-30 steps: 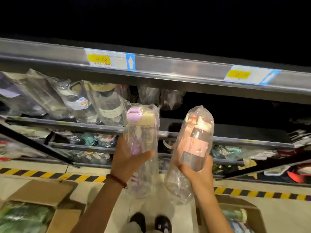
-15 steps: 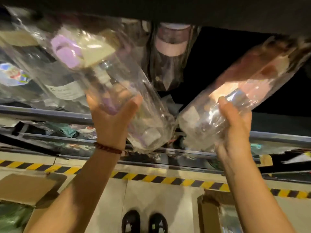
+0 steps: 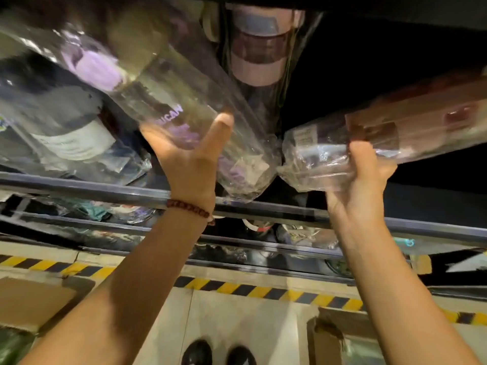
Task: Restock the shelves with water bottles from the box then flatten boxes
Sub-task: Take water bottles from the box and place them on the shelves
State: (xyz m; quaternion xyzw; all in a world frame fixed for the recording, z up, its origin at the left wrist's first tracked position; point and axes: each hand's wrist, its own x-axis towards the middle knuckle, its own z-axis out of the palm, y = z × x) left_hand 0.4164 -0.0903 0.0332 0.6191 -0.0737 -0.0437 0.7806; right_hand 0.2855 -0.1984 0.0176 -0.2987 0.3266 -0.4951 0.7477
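Observation:
My left hand (image 3: 188,159) grips the lower body of a clear bottle with a purple lid (image 3: 160,96), wrapped in plastic and tilted up to the left over the shelf rail (image 3: 79,184). My right hand (image 3: 361,177) holds the base of a second wrapped bottle with pink parts (image 3: 390,133), which leans up to the right into the dark shelf. Behind them on the shelf stand other wrapped bottles, one with a pink band (image 3: 259,56) and one with a white label (image 3: 73,138). Both bottles' bases nearly touch each other.
An open cardboard box (image 3: 332,338) stands on the floor at lower right, another box (image 3: 31,304) at lower left. A yellow and black stripe (image 3: 263,289) runs along the floor below the lower shelves. My shoes (image 3: 218,354) show at the bottom.
Both hands have pushed the bottles further up and into the shelf, tilting them more steeply outward. The view has moved closer under the shelf.

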